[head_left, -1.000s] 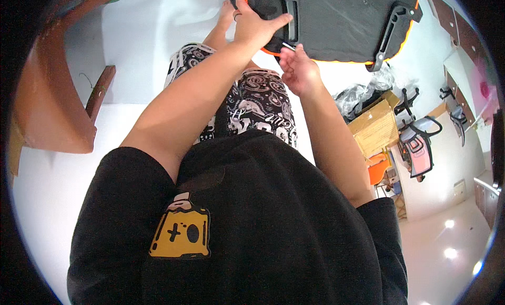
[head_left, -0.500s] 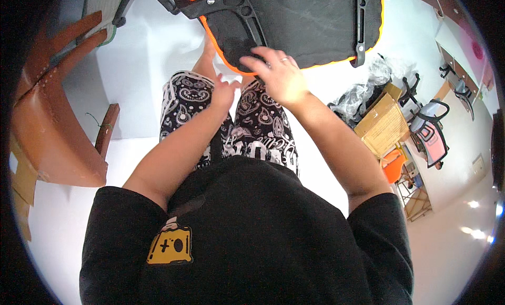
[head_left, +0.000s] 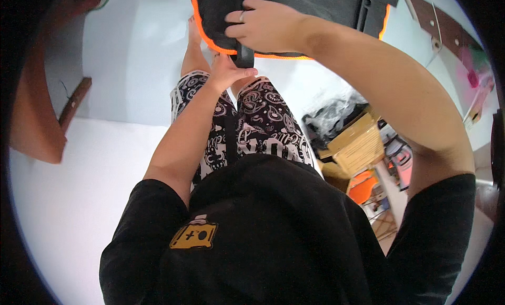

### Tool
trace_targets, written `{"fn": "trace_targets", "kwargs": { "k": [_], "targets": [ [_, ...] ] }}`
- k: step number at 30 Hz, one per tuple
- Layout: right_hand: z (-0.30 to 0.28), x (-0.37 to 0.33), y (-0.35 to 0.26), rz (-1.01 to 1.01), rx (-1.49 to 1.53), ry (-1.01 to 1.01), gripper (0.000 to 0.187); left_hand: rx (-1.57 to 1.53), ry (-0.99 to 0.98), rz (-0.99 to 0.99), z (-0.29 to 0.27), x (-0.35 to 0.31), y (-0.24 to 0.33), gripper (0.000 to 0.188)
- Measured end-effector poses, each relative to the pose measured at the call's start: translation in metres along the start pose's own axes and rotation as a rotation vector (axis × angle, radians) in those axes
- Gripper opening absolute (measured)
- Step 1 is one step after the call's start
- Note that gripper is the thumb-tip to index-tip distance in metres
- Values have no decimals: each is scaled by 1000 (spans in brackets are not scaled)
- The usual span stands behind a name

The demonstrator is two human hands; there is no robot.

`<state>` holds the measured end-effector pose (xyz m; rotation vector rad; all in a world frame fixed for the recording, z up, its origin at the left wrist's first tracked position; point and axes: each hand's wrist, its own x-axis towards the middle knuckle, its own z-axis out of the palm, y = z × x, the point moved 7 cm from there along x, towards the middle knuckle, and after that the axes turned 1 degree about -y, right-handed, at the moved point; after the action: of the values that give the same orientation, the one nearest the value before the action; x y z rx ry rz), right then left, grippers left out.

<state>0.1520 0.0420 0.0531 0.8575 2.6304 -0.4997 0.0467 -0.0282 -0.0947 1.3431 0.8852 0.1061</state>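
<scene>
A black padded chair part [head_left: 294,15] with an orange edge trim lies at the top of view, its underside facing me. Along its left part runs a black plastic bracket [head_left: 245,56], whose lower end juts past the orange trim. My left hand [head_left: 226,73] is at that lower end, its thumb stretched beneath it and its fingers partly hidden by the trimmed edge. Over the bracket's middle, my right hand [head_left: 265,26] has its fingers bent across; a ring shows on one finger and the thumb is hidden. A second black bracket [head_left: 371,10] sits at the right side.
Brown curved furniture [head_left: 37,115] with a wooden leg [head_left: 74,102] stands at the left. To the right are an opened cardboard box [head_left: 357,144], clear plastic wrap [head_left: 339,115] and an orange chair [head_left: 363,186]. My legs are just under the chair part.
My right hand has moved up and left onto the bracket. My left hand has come up to the bracket's lower end. The chair part sits higher in view.
</scene>
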Motion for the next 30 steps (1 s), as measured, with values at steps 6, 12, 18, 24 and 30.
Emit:
{"fn": "trace_targets", "kwargs": {
  "k": [6,12,18,24,30],
  "targets": [
    [-19,-5,19,-73,-4,-92,19,-1509,88,-328,20,7,-30,55],
    [1,-28,29,202,73,-91,27,-1224,536,-463,21,15,16,65],
    [23,-35,24,572,313,-122,30,-1367,645,-362,24,34,9,72],
    [40,-28,10,872,558,-34,29,-1757,682,-197,24,23,-13,70],
    [34,2,-11,906,767,112,29,-2058,755,-25,53,-8,20,70]
  ]
}}
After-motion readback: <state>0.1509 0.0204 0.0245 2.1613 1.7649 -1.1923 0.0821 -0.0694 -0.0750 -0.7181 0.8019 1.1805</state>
